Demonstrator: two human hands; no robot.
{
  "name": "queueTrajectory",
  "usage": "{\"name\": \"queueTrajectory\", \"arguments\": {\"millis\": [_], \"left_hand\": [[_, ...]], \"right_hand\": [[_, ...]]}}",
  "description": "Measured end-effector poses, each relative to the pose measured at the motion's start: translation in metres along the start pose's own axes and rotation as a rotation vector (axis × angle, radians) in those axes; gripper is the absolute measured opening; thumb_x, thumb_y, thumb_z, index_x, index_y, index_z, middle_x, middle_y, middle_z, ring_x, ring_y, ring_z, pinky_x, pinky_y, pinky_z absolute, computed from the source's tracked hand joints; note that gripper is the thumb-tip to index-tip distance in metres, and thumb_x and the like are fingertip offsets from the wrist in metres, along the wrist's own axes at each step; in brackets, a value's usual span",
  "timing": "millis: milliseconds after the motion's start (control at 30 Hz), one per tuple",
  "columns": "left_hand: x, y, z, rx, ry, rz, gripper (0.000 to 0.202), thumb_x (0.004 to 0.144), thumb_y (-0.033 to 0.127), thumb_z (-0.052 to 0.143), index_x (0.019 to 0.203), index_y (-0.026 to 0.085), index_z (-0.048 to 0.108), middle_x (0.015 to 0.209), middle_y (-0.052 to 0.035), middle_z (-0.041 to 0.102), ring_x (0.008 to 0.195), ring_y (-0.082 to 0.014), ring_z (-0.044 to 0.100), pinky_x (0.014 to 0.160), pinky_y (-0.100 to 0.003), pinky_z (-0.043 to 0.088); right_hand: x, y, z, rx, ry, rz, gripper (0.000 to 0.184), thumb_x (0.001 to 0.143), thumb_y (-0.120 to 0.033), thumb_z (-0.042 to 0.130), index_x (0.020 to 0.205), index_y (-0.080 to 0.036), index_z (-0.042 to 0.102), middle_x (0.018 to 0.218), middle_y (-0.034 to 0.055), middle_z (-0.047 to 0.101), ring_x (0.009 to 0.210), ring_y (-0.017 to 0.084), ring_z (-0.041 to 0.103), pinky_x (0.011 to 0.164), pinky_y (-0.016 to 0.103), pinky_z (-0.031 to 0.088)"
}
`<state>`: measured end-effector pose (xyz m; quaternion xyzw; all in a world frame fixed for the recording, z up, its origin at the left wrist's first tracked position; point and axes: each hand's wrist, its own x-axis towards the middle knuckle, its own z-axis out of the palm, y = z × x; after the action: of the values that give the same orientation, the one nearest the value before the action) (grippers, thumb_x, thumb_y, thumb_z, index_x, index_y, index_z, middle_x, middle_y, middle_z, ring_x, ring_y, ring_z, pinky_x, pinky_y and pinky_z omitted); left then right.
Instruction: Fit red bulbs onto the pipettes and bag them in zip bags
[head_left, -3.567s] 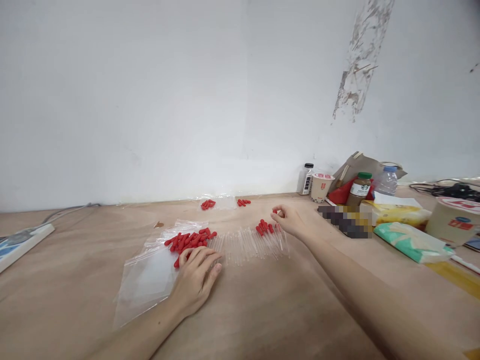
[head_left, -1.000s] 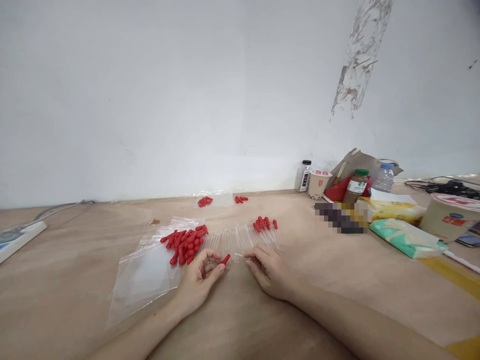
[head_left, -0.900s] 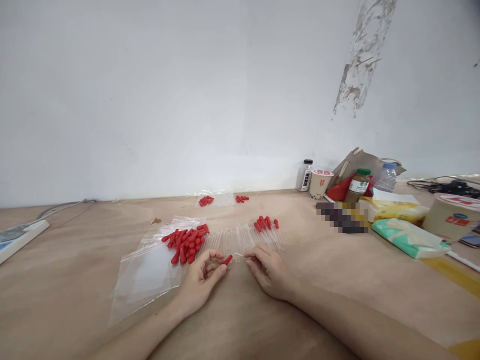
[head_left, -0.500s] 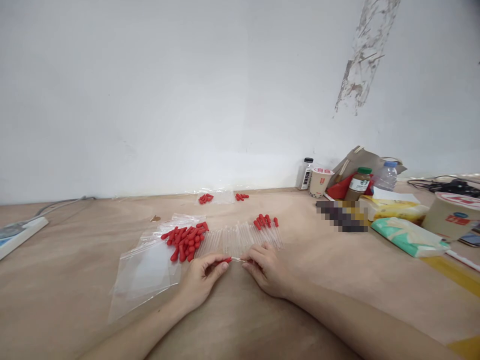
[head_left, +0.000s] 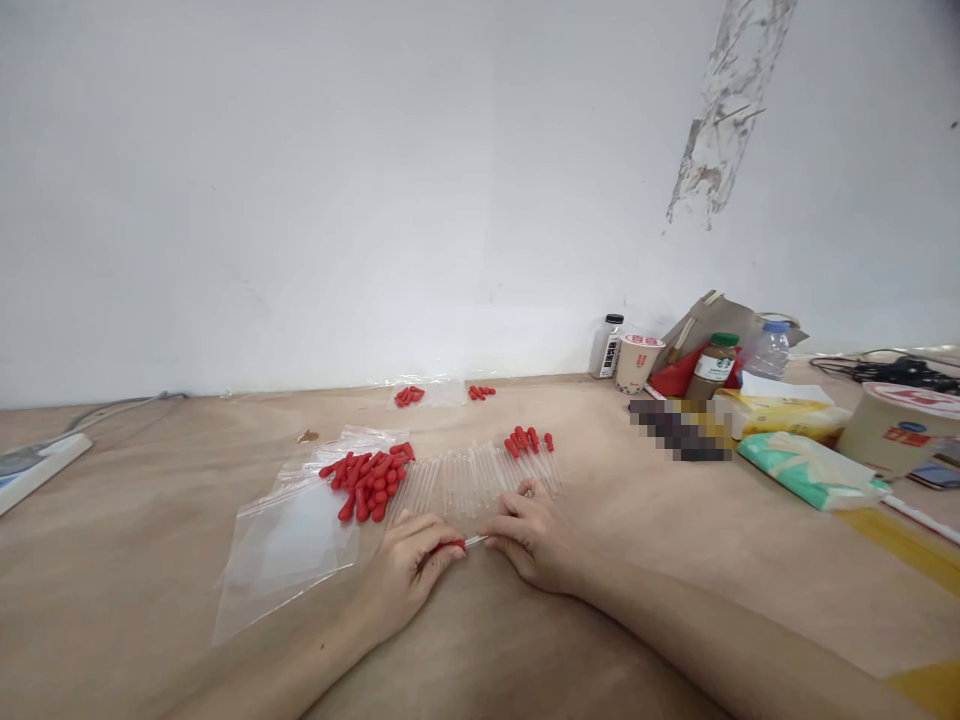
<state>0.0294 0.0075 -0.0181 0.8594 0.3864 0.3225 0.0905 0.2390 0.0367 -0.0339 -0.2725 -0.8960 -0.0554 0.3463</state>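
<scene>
Between thumb and fingers, my left hand point(head_left: 412, 568) pinches a red rubber dropper bulb point(head_left: 454, 545), mostly hidden by the fingers. My right hand point(head_left: 529, 535) is closed on a thin clear glass dropper tube point(head_left: 474, 541), whose end meets the bulb's mouth; how deep it sits inside I cannot tell. Beyond the hands lies a row of clear tubes point(head_left: 457, 480). At its right end, several droppers have red bulbs point(head_left: 525, 438) on them. A heap of loose red bulbs point(head_left: 367, 480) rests on clear zip bags point(head_left: 289, 550) to the left.
More red bulbs point(head_left: 409, 396) lie near the wall on a clear bag point(head_left: 444, 394), with a few others point(head_left: 481, 393) beside it. At right stand bottles point(head_left: 714, 368), paper cups point(head_left: 639, 364) and tissue packs point(head_left: 810, 472). A power strip point(head_left: 45, 470) sits far left.
Both hands have come slightly nearer to me with the bulb and tube. The left fingers now cover more of the bulb. The view has shifted slightly.
</scene>
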Motion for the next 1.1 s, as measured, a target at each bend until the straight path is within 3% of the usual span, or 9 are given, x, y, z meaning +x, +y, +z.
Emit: {"name": "queueTrajectory", "arguments": {"millis": [333, 467, 833, 967, 1100], "left_hand": [[0.001, 0.003, -0.007, 0.278, -0.015, 0.210, 0.015, 0.087, 0.022, 0.042, 0.084, 0.019, 0.057, 0.076, -0.0016, 0.063, 0.072, -0.0152, 0.055, 0.088, -0.042, 0.022], [-0.001, 0.000, -0.006, 0.311, 0.000, 0.249, 0.017, 0.088, 0.022, 0.041, 0.085, 0.019, 0.057, 0.075, -0.0017, 0.063, 0.070, -0.0148, 0.055, 0.091, -0.042, 0.022], [-0.001, -0.009, 0.002, 0.283, -0.023, 0.227, 0.020, 0.090, 0.022, 0.039, 0.087, 0.019, 0.059, 0.076, -0.0025, 0.061, 0.069, -0.0145, 0.053, 0.085, -0.038, 0.028], [0.001, -0.009, -0.002, 0.319, -0.008, 0.168, 0.022, 0.090, 0.025, 0.039, 0.084, 0.019, 0.059, 0.073, -0.0025, 0.061, 0.069, -0.0147, 0.052, 0.085, -0.039, 0.027], [0.004, -0.010, -0.008, 0.334, 0.039, 0.112, 0.018, 0.088, 0.028, 0.045, 0.080, 0.020, 0.059, 0.072, -0.0006, 0.063, 0.070, -0.0152, 0.054, 0.086, -0.038, 0.024]], "right_hand": [[0.000, -0.010, 0.000, -0.110, 0.036, -0.121, 0.021, 0.084, -0.017, 0.041, 0.073, -0.016, 0.058, 0.065, 0.0021, 0.051, 0.060, 0.012, 0.040, 0.068, 0.032, 0.028], [0.000, -0.012, 0.004, -0.135, 0.032, -0.134, 0.021, 0.084, -0.016, 0.041, 0.071, -0.016, 0.057, 0.065, 0.0020, 0.049, 0.059, 0.012, 0.039, 0.068, 0.032, 0.029], [0.008, -0.011, 0.011, -0.111, -0.045, -0.150, 0.015, 0.083, -0.016, 0.043, 0.078, -0.017, 0.057, 0.068, 0.0031, 0.052, 0.061, 0.014, 0.043, 0.069, 0.031, 0.033], [0.012, -0.008, 0.003, -0.104, -0.044, -0.111, 0.015, 0.086, -0.022, 0.045, 0.086, -0.019, 0.060, 0.068, 0.0015, 0.054, 0.062, 0.013, 0.046, 0.070, 0.030, 0.031], [0.014, -0.007, -0.010, -0.172, -0.079, -0.052, 0.017, 0.086, -0.021, 0.045, 0.082, -0.018, 0.061, 0.072, 0.0033, 0.058, 0.069, 0.014, 0.049, 0.071, 0.031, 0.028]]}}
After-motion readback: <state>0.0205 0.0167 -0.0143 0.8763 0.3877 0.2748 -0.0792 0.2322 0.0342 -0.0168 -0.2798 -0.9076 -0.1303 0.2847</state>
